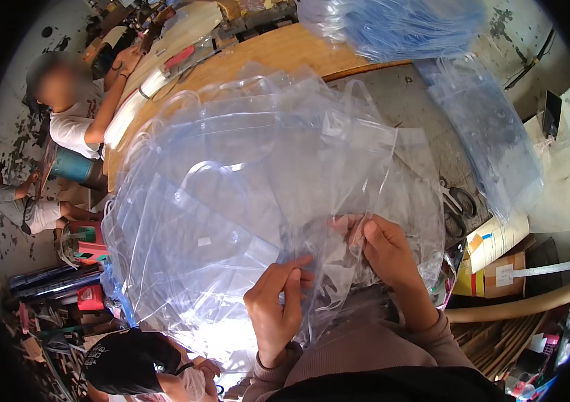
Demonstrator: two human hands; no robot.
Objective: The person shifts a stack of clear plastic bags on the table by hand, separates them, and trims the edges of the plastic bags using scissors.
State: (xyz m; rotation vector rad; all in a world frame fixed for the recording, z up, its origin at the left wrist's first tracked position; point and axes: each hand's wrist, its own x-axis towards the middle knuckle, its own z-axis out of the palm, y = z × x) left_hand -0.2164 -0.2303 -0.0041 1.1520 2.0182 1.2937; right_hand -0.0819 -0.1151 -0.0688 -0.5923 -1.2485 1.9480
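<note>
A large heap of clear plastic bags (pixel 231 161) with looped handles is spread over the table before me. My left hand (pixel 275 305) pinches the edge of a clear plastic bag (pixel 328 281) near my body, thumb against the fingers. My right hand (pixel 389 251) is closed on the same bag a little further right, its fingertips showing through the film. The folds between my hands are crumpled and shiny, so the exact edges are hard to make out. A small white label (pixel 204 241) lies among the layers on the left.
Black-handled scissors (pixel 458 201) lie right of the heap. Bluish plastic stacks (pixel 405 30) sit at the back, with more plastic sheets (pixel 489 127) at the right. One person (pixel 74 100) works at the table's far left; another in a black cap (pixel 124 362) is close at lower left.
</note>
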